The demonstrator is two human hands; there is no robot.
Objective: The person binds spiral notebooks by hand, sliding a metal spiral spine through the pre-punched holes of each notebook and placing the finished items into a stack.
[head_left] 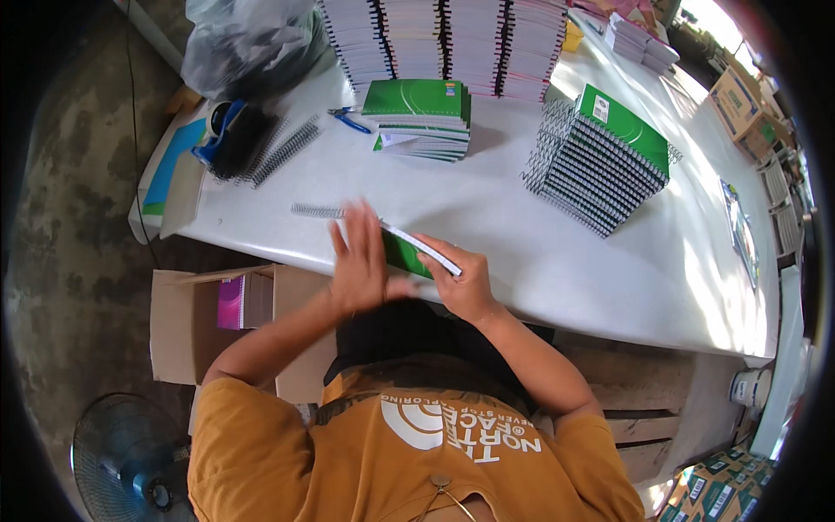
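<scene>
A green-covered notebook (405, 254) is held on edge at the table's near edge, its white page edge facing up. My right hand (468, 285) is closed around its right end. Beside its left end, my left hand (358, 265) has its fingers stretched out and looks smeared by motion. A thin wire coil (317, 210) sticks out to the left past my left fingertips. Whether the coil is threaded into the notebook is hidden behind that hand.
Beyond lie a stack of green notebooks (413, 100), a pile of coil-bound green notebooks (600, 165) and blue-handled pliers (351, 122). Loose coils (291, 148) lie near a blue-and-black object (228, 139). Tall bound stacks (470, 43) stand behind. Below left is an open carton (174, 335).
</scene>
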